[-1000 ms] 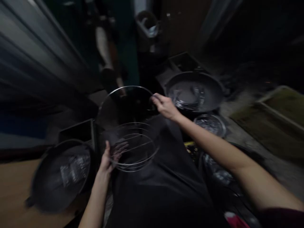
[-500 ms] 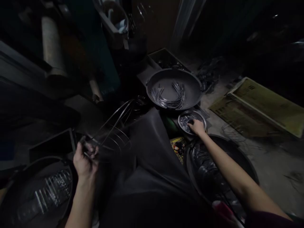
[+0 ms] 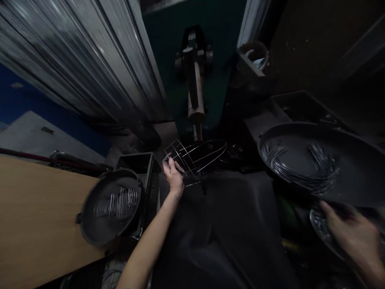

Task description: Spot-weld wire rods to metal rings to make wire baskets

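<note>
My left hand [image 3: 173, 171] is closed around one end of a wire frame [image 3: 192, 154], which has crossing thin rods and a long rounded loop pointing right. My right hand [image 3: 353, 230] is at the lower right, over a small metal bowl [image 3: 319, 224] of small metal pieces. Motion smears its fingers, so I cannot make out whether anything is in them. Just beyond it, a wide dark pan [image 3: 355, 168] holds a bundle of curved wires [image 3: 303, 176].
At the left, a round black basin [image 3: 93, 224] holds bent wire pieces [image 3: 122, 202], beside a dark crate [image 3: 135, 160]. A green machine [image 3: 195, 72] with a cylindrical arm stands ahead. Dark cloth [image 3: 222, 224] covers my lap. A wooden board [image 3: 39, 216] lies far left.
My view has swung left, bringing the machine to the middle. The wire frame now stands in front of the machine in my left hand. My right hand has lifted from the bowl's contents.
</note>
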A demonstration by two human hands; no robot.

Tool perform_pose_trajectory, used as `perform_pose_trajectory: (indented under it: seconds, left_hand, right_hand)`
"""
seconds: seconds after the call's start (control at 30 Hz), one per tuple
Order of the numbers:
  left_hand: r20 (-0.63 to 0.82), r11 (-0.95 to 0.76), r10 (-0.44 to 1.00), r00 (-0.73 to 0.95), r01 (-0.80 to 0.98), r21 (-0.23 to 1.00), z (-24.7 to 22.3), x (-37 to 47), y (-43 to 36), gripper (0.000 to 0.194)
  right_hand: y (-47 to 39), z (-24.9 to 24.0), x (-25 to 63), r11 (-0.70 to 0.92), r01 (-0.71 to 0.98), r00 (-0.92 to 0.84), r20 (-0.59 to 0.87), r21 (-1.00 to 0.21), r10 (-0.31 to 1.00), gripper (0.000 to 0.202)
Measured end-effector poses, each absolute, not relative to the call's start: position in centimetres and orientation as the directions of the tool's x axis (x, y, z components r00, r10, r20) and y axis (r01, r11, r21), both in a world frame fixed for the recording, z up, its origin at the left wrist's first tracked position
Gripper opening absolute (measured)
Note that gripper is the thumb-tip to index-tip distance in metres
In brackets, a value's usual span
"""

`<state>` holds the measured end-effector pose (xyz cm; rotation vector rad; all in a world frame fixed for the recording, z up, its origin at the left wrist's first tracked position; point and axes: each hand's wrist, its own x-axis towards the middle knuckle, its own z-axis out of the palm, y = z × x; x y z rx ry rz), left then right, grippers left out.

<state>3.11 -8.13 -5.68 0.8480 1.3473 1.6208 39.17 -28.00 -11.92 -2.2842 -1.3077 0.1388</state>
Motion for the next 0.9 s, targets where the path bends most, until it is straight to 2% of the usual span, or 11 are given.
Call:
perform_pose_trajectory:
  seconds: [0.03,0.07,0.1,0.17,0.23,0.4,0.6,0.9]
  left_hand:
    - [-0.035,-0.056,0.907,-0.419,-0.202,0.978,-5.6,3.0,-7.9,0.034]
    - [-0.058,-0.042,0.905,-0.422,-0.224,0.974,-5.5,3.0,-7.7,0.033]
    - [-0.084,-0.025,0.901,-0.425,-0.245,0.969,-5.5,2.9,-7.5,0.032]
    - [-0.135,0.01,0.894,-0.426,-0.284,0.959,-5.4,2.6,-7.1,0.031]
    - [-0.168,0.031,0.89,-0.423,-0.313,0.949,-5.6,2.2,-6.8,0.03]
    - [-0.231,0.084,0.887,-0.399,-0.353,0.932,-6.5,1.2,-5.9,0.03]
    - [-0.28,0.153,0.88,-0.382,-0.331,0.931,-6.4,0.8,-4.9,0.025]
    - [-0.396,0.293,0.85,-0.347,-0.313,0.903,-5.7,0.2,-3.9,0.023]
  right_hand:
    - [-25.7,-10.5,36.6,-0.461,0.539,0.721,0.102,-0.705,0.686,0.038]
    - [-23.2,-9.2,33.8,-0.405,0.326,0.754,-0.023,-0.854,0.656,0.04]
    - [-20.6,-7.9,31.1,-0.346,0.136,0.707,-0.154,-0.928,0.69,0.045]
    - [-15.9,-6.1,26.1,-0.245,-0.167,0.537,-0.297,-0.955,0.789,0.054]
    - [-12.5,-5.0,22.5,-0.218,-0.334,0.42,-0.352,-0.917,0.837,0.057]
    - [-9.1,-3.9,18.7,-0.143,-0.476,0.351,-0.337,-0.868,0.874,0.051]
    - [-7.9,-3.2,17.4,-0.102,-0.514,0.381,-0.334,-0.852,0.863,0.047]
    - [-7.4,-2.0,16.8,-0.193,-0.581,0.318,-0.439,-0.791,0.84,0.048]
